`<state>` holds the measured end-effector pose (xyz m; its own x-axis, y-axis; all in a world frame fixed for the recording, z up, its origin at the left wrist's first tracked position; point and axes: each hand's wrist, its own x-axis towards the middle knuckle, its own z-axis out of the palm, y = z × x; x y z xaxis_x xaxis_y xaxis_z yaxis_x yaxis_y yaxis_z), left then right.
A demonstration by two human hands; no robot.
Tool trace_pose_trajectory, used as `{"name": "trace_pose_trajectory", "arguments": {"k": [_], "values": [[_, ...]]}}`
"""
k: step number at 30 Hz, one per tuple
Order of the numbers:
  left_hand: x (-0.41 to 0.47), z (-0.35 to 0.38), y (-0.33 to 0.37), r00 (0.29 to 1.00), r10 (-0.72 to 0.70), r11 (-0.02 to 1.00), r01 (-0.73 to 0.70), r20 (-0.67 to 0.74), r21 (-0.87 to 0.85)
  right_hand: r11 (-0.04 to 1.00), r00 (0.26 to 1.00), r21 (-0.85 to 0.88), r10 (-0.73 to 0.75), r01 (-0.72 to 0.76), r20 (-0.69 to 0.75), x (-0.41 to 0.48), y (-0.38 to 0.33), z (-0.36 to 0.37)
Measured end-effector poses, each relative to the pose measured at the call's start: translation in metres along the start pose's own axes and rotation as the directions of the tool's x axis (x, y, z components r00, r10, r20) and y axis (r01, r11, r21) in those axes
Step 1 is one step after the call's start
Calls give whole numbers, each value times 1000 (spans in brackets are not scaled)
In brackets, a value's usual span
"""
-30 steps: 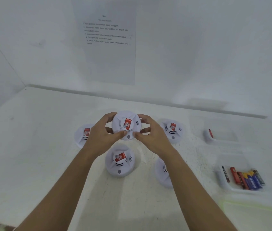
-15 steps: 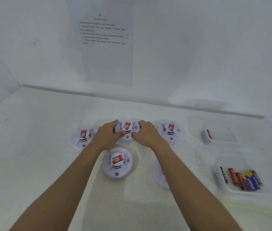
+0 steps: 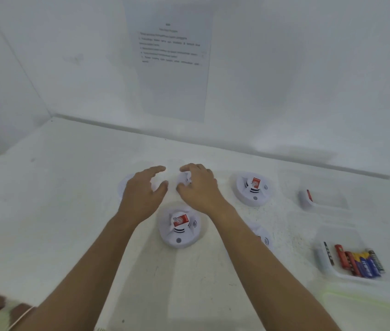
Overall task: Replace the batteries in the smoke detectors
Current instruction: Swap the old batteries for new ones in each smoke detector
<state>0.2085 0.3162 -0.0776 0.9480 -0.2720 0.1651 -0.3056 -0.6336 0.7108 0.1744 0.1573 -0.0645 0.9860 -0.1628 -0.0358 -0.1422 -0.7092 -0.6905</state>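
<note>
White desk (image 3: 57,211) under a white wall (image 3: 284,80) carries five detectors (image 3: 179,225) laid out in two rows within arm's reach, likely so each can be taken in turn; batteries (image 3: 356,260) wait in a tray (image 3: 320,259) to the right. Right hand (image 3: 198,187) curls its fingers (image 3: 190,168) over the middle detector (image 3: 184,179) in the far row, gripping it on the desk. Left hand (image 3: 141,194) hovers just beside, fingers (image 3: 158,168) loosely spread, holding nothing

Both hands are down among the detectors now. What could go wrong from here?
The right forearm lies over a near detector and could drag it when pulling back. The detectors look alike, so the middle detector under the right hand could be confused with its neighbours.
</note>
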Motion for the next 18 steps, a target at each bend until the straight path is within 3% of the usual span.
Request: {"name": "trace_pose_trajectory", "arguments": {"k": [5, 8, 11, 15, 18], "values": [[-41, -29, -40, 969, 83, 995, -70, -234, 66, 980, 978, 118, -174, 161, 113, -6, -23, 34], [-60, -39, -88, 979, -73, 970, 114, -190, 216, 982, 969, 71, -186, 177, 164, -5, -32, 63], [-73, -45, -126, 978, -177, 903, 206, -111, 377, 982, 966, -71, -156, 174, 207, 2, -39, 87], [-83, -47, -138, 989, -135, 867, 148, -62, 475, 953, 971, -275, -64, 129, 232, 15, -47, 105], [-87, -47, -137, 991, -120, 865, 135, -63, 483, 949, 978, -306, -9, 74, 208, 21, -50, 114]]}}
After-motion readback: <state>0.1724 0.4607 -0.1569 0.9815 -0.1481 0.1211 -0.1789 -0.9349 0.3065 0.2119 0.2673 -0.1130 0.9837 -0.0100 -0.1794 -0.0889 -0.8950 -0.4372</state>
